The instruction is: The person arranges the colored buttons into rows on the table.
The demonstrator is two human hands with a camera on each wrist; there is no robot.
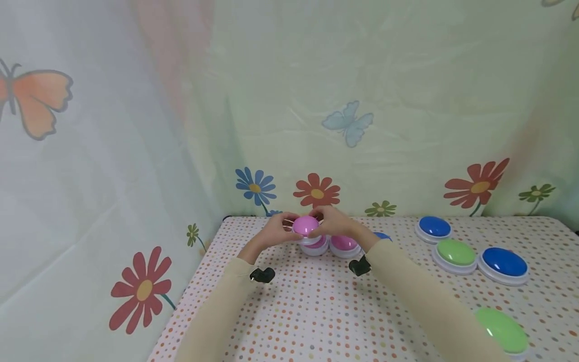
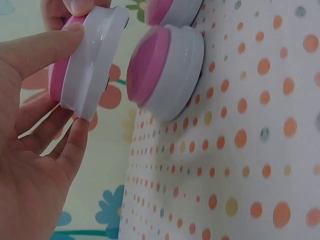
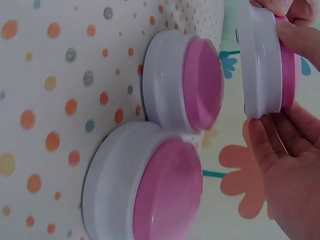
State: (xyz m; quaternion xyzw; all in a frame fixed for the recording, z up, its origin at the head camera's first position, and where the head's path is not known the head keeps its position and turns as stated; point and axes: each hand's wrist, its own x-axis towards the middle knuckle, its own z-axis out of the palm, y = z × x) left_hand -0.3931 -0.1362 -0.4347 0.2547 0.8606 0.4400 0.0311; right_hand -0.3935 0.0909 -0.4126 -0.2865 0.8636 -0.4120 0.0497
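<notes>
A pink-domed push button (image 1: 305, 225) with a white base is held up by both hands near the back of the table. My left hand (image 1: 274, 231) grips its left edge, thumb on the pink dome and fingers at the white base in the left wrist view. On the opposite edge, my right hand (image 1: 336, 222) grips it likewise, seen in the right wrist view with fingers under the base (image 3: 262, 75). Just below the raised button, a second pink push button (image 1: 315, 246) sits on the table. A third pink one (image 1: 344, 244) stands right beside it.
Behind the right wrist a blue button (image 1: 382, 235) is mostly hidden. To the right stand blue (image 1: 435, 227) and green buttons (image 1: 456, 252), another blue one (image 1: 504, 262) and a nearer green one (image 1: 502, 329). A flowered curtain (image 1: 289, 125) closes off the table's back and left.
</notes>
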